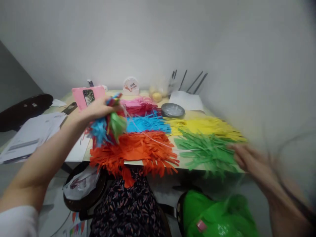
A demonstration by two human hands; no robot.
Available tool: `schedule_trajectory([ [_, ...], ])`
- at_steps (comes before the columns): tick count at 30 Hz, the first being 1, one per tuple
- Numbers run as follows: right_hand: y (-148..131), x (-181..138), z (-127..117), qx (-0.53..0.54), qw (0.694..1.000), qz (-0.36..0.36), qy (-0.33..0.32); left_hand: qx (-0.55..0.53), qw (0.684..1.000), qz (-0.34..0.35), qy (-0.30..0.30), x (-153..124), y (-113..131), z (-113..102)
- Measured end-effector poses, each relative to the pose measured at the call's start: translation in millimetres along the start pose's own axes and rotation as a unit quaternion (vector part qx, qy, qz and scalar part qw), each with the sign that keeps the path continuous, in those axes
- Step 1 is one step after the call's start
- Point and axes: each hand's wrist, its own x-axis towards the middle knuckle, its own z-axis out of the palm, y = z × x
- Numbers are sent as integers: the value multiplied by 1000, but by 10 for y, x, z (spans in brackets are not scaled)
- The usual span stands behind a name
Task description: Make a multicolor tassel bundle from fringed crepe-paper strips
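Note:
My left hand (100,108) is closed around a bunch of tissue paper tassels (105,130) in blue, red and green, held up over the table's left part. A thin white string (161,143) stretches from that bunch across to my right hand (249,158), whose fingers pinch its end at the right. Fringed tissue paper lies spread below: an orange pile (138,148) at the front, green fringe (209,149) beside my right hand, yellow fringe (207,125) behind it. Blue fringe (148,123) and pink fringe (140,101) lie farther back.
A pink tablet case with a phone (89,97) stands at the back left. Papers (34,135) cover the left side. Behind the fringes are a grey round dish (172,110), a white sheet (186,100) and dark sticks (195,82). A green bag (217,215) rests below, right.

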Motion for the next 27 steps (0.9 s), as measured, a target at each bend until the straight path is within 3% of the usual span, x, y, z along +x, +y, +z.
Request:
schedule_trajectory([
  [2, -659, 55, 206, -2, 998, -64, -28, 31, 994, 50, -88, -90, 204, 254],
  [4, -1298, 29, 478, -52, 977, -189, -80, 26, 988, 89, -123, -178, 351, 437],
  [6, -1784, -24, 761, -75, 942, -297, -138, 12, 987, 101, -125, -265, 411, 534],
  [9, -2128, -41, 1109, -136, 883, -397, -209, -30, 993, 73, -86, -389, 363, 575],
  [11, -2171, -3, 1268, -149, 858, -422, -250, -61, 995, 55, -52, -450, 288, 573],
  [13, -2158, 36, 1382, -140, 852, -424, -273, -82, 995, 50, -38, -483, 218, 571],
  [17, -2134, 15, 1529, -92, 867, -408, -271, -89, 993, 33, -72, -481, 142, 593],
  [20, -2059, -36, 1555, -13, 883, -342, -322, -71, 992, 29, -102, -469, 145, 602],
  [23, -1775, -15, 1443, 56, 888, -238, -389, -42, 995, 22, -91, -456, 132, 502],
  [27, -1039, 113, 1068, 59, 928, -123, -346, 1, 999, -29, 19, -344, -122, 127],
])
